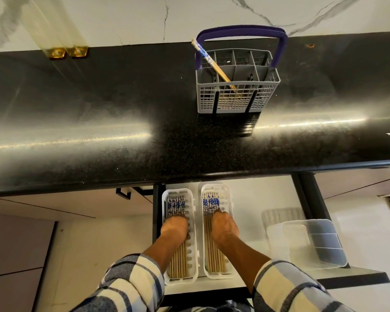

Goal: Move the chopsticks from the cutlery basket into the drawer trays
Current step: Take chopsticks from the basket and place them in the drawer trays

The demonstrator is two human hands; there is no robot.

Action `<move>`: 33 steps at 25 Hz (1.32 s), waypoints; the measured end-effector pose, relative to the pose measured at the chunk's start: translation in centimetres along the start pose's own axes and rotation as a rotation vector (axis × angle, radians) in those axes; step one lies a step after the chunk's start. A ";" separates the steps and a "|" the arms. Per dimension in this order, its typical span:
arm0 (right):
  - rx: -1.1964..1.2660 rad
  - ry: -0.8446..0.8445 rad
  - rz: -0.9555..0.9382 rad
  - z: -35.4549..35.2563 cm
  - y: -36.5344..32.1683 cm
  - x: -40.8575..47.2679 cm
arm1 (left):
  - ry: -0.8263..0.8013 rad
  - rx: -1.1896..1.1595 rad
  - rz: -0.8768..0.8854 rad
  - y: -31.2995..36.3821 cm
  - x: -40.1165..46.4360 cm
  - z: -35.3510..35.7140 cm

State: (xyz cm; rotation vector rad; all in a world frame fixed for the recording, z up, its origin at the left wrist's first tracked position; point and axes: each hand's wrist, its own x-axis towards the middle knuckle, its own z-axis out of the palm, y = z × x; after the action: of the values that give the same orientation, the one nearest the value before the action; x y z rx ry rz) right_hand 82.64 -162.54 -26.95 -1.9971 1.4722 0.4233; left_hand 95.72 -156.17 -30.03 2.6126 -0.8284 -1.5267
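A grey cutlery basket (pixel 236 95) with a purple handle stands on the black counter. One bamboo chopstick (pixel 212 63) with a blue-and-white patterned end leans in it. Below, in the open drawer, two white trays lie side by side. The left tray (pixel 195 239) and the right tray (pixel 229 199) each hold several chopsticks laid lengthwise. My left hand (pixel 175 229) rests palm down on the chopsticks in the left tray. My right hand (pixel 224 228) rests on those in the right tray. The fingers of both are hidden under the hands.
The black counter (pixel 144 131) overhangs the back of the drawer. A clear plastic container (pixel 313 244) and a ribbed clear one (pixel 279 215) sit in the drawer's right part. Two brass-footed posts (pixel 68 52) stand at the counter's back left.
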 end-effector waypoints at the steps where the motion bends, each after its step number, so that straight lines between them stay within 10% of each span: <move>1: -0.013 0.004 -0.012 0.2 0.1 0.0 | -0.011 0.047 0.007 0.1 0.0 0.0; 17: -0.104 0.322 -0.493 -9.3 -1.6 -0.5 | 0.428 0.578 0.493 7.3 -7.2 -10.2; 27: -0.144 0.767 -0.695 -19.2 -4.8 -0.8 | 1.015 0.373 0.766 12.1 -12.0 -19.3; 33: -0.082 0.835 -0.768 -26.7 -7.5 -1.0 | 1.047 0.196 0.742 16.3 -15.0 -25.0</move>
State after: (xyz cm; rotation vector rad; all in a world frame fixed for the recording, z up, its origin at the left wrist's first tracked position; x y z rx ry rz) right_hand 86.65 -177.52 -3.96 -2.7531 0.9332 -0.7651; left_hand 103.01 -169.91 -0.45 2.2357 -1.4955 0.1190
